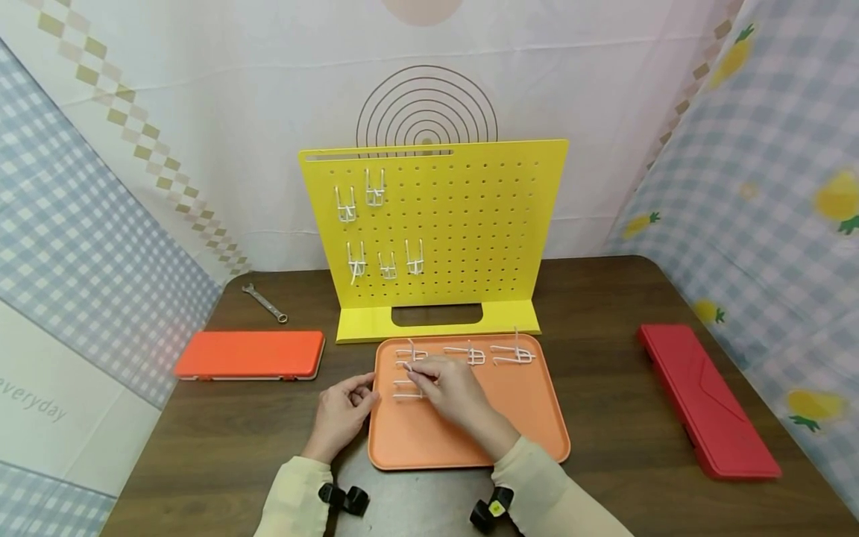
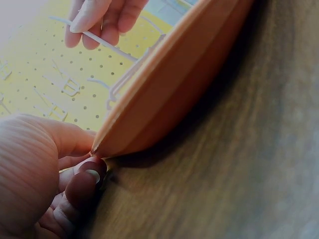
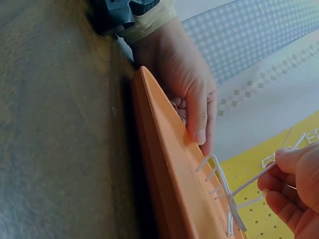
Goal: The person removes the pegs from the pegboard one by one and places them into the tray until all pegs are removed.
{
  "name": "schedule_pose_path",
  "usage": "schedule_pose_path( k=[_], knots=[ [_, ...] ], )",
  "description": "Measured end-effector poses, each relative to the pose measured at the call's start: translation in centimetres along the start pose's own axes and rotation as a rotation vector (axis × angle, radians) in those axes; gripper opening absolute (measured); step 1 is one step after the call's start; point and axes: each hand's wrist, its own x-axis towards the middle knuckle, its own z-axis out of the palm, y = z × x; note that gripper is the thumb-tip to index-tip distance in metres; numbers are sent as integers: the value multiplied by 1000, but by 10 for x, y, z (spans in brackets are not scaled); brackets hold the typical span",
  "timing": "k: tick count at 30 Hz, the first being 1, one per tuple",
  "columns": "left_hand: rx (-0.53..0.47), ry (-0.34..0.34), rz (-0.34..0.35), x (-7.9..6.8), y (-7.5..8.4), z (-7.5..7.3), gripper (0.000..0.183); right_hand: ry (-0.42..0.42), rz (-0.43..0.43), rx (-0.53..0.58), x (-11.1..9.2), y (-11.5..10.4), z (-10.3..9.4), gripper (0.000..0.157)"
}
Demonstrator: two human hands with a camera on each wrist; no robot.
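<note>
Evidently, my right grip [image 1: 458, 389] pinches one hook [image 3: 251, 180] by its prong while my left grip [image 1: 340, 415] pinches the tray [image 1: 436, 444] (presumably for steadiness).

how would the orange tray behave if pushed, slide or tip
The orange tray would probably slide rather than tip, lying broad and flat. It seems fairly stiff, as its rim shows no visible bend where the left hand grips it. The white hooks lying on it might shift too.
</note>
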Motion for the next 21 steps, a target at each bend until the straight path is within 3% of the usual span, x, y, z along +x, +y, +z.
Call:
schedule_pose_path(
  k=[21],
  knots=[
    [-8,-2,18,-1,1,-1,30,6,9,-10,-2,6,2,16]
  ],
)
